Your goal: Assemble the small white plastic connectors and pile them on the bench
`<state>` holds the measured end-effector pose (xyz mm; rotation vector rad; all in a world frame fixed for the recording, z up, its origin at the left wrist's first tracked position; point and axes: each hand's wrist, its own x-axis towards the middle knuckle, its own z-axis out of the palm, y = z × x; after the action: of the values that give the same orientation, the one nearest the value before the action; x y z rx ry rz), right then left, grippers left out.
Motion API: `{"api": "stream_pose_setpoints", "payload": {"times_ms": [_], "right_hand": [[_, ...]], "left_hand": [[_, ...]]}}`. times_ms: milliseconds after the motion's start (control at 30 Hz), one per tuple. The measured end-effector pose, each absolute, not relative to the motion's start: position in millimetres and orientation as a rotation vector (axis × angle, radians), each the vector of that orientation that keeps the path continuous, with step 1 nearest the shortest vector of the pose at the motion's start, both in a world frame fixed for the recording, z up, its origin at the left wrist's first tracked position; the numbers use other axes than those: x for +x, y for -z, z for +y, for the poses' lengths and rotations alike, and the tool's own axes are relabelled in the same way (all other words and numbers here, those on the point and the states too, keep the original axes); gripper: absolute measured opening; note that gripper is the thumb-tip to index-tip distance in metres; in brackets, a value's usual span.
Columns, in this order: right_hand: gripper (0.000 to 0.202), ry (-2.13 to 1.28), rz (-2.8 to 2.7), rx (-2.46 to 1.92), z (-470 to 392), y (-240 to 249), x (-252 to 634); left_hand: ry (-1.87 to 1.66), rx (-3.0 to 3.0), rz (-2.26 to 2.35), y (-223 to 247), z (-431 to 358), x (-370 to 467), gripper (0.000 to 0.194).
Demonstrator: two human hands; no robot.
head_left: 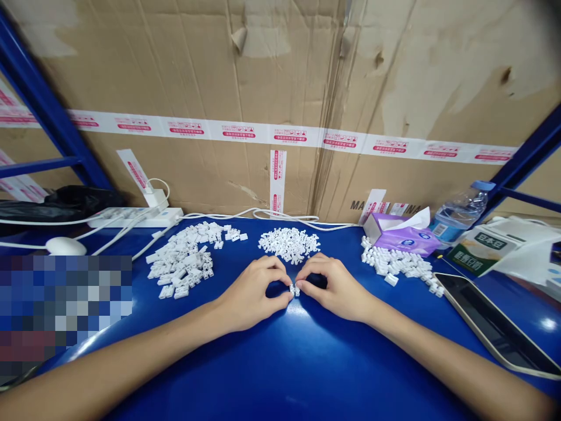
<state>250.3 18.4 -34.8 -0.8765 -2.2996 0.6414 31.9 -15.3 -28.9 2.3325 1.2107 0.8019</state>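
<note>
Between left-hand fingers (279, 302) and right-hand fingers (310, 290), small white pieces (297, 290).

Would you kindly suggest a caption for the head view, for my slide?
Left hand and right hand pinch small white parts over a blue table.

A glossy blue table (280, 374) carries three heaps of small white pieces: a left pile (182, 266), a middle pile (289, 244) of smaller bits toward the far side, and a right pile (397, 261). Touching the right pile is a purple tissue pack (401, 240); a bottle (453, 216) and carton (482, 248) stand farther right. A phone (495, 321) lies nearer, and a power strip (172, 217) lies far left.
</note>
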Motion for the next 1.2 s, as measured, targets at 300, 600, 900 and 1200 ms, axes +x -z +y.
{"api": "stream_pose_setpoints", "payload": {"times_ms": [300, 600, 900, 1200], "right_hand": [[0.017, -0.648, -2.33, -0.763, 13.6, 31.8, 253.2], [0.011, -0.625, -2.369, -0.726, 15.4, 34.9, 253.3], [0.01, -0.615, -2.38, -0.688, 14.3, 33.5, 252.7], [0.01, -0.585, -2.385, -0.745, 14.1, 33.3, 252.6]], "left_hand": [[-0.81, 2.353, 1.201, 29.8, -15.6, 30.9, 0.009], [-0.804, 2.362, 1.206, 29.6, -15.8, 30.9, 0.008], [-0.806, 2.377, 1.186, 27.8, -16.9, 32.0, 0.009], [-0.833, 2.337, 1.203, 30.4, -16.3, 31.1, 0.008]]}}
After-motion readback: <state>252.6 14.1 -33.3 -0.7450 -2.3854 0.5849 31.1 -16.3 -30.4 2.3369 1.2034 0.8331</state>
